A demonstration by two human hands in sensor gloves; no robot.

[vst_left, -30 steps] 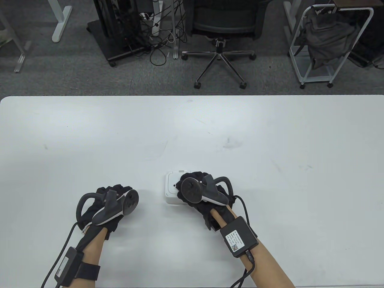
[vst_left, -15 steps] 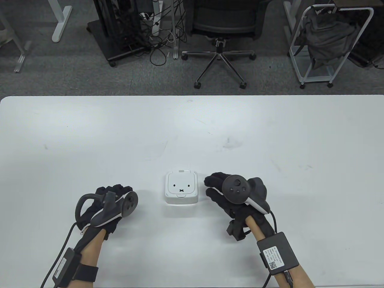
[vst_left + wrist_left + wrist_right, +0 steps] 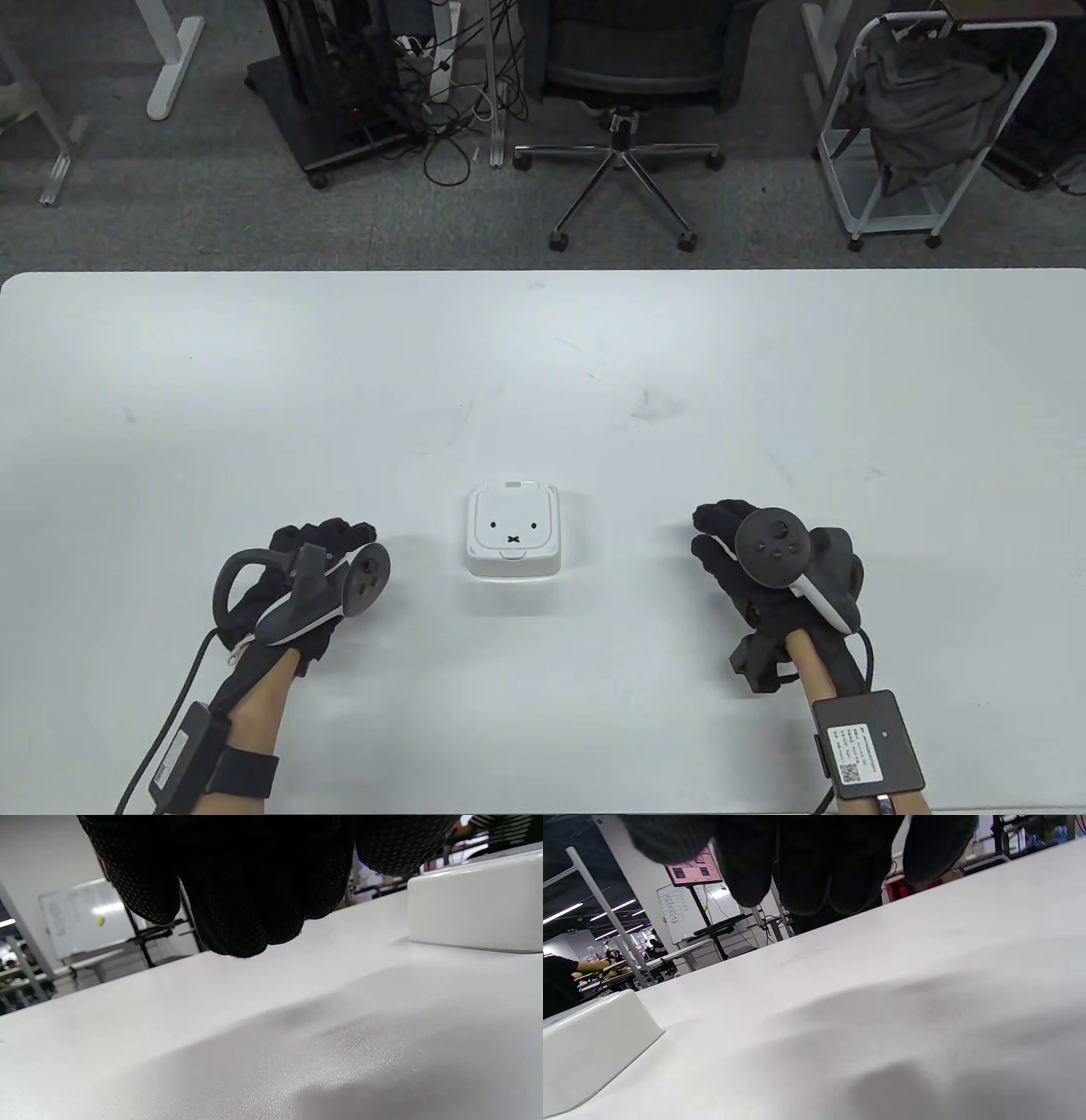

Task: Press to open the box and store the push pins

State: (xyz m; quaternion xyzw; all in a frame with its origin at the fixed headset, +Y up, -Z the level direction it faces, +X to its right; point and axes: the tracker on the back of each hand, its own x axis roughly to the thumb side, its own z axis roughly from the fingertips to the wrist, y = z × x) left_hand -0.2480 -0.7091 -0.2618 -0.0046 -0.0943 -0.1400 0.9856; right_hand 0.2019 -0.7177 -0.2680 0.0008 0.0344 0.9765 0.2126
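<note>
Both hands, left hand [image 3: 318,564] and right hand [image 3: 751,556], are seen loosely curled, holding nothing; the box [image 3: 512,532] lid's front catch should be pressed squarely.

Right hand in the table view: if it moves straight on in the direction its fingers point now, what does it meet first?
The right hand points up and slightly left, which passes right of the white box. Ahead lies only bare table, so the way looks free; height is unclear.

White surface [image 3: 543,356] with one box

The closed white box [image 3: 513,532] sits near my edge of the surface, between my left hand [image 3: 310,577] and right hand [image 3: 768,569], both resting on it.
</note>
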